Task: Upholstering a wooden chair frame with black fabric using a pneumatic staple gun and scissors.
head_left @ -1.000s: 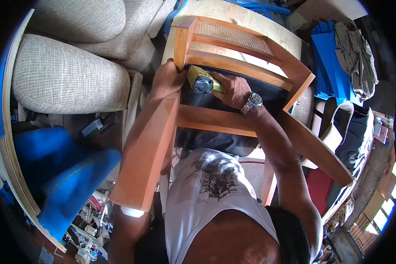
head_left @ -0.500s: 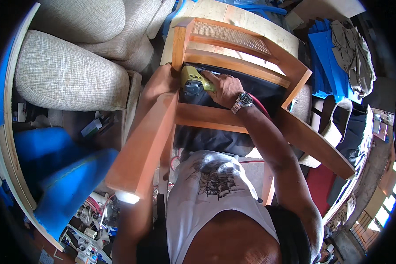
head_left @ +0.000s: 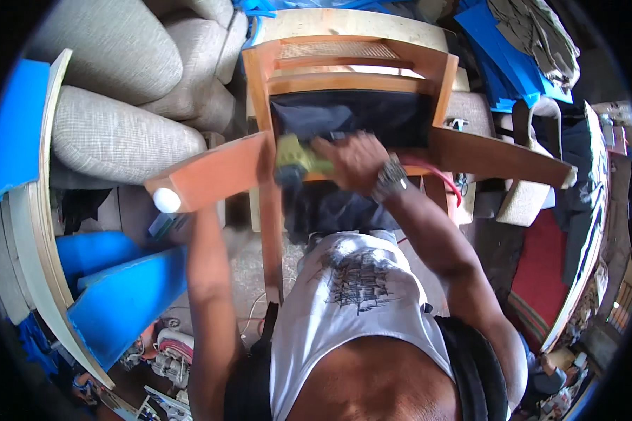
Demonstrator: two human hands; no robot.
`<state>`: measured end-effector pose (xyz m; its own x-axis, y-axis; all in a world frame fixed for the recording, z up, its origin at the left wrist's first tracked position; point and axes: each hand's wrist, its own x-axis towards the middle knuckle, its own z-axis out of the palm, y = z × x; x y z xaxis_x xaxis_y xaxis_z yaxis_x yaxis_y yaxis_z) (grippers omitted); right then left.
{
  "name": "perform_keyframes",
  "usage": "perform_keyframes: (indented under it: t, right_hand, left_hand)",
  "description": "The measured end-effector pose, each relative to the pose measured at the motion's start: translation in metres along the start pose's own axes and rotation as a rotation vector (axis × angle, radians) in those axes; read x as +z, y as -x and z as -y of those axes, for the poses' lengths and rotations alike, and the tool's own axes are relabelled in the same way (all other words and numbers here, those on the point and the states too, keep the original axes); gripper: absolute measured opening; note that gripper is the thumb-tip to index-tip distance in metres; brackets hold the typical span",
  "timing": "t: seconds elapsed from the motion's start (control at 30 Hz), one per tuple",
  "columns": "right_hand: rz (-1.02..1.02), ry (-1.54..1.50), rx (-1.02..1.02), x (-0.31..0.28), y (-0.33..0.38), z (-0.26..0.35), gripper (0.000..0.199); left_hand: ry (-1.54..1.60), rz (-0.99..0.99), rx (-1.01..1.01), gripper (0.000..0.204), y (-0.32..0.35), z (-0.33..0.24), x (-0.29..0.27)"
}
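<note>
My right hand [head_left: 361, 163], blurred by motion and wearing a metal watch [head_left: 392, 179], is wrapped round the handle of a yellow-green staple gun [head_left: 291, 156]. The tool's head is beside the left rail of a wooden chair [head_left: 349, 85], over the black cloth [head_left: 351, 116] in its frame. My left forearm [head_left: 211, 281] rises behind a broad wooden leg [head_left: 221, 168] with a white foot; that leg hides my left hand, so its fingers cannot be seen. A woven cane panel [head_left: 337, 50] fills the chair's far end.
A red hose [head_left: 451, 177] curves out past my right wrist. Beige upholstered cushions [head_left: 123, 133] stand at the left, above blue panels [head_left: 130, 295]. At the far right are blue sheets [head_left: 502, 49] and folded cloth [head_left: 534, 35]. Another wooden leg [head_left: 502, 156] juts out to the right.
The chair has turned and sits squarer in view, its left leg swung up and outward. My left hand, on the chair's left side before, is now hidden. The staple gun is slightly lower.
</note>
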<state>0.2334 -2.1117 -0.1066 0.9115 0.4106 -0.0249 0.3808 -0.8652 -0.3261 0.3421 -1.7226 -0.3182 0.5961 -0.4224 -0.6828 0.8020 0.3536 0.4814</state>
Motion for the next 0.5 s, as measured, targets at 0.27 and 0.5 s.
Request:
perform_keyframes:
  t: [0.27,0.5]
  right_hand:
    - [0.345,-0.529,0.345,-0.051,0.22,0.032,0.057]
    - [-0.121,-1.064,0.995,-0.135,0.374,0.026,0.051]
  left_hand:
    - [-0.662,-0.297,0.18,0.042,0.118,0.028,0.079]
    - [-0.707,-0.001,0.137,0.059,0.14,0.056,0.124]
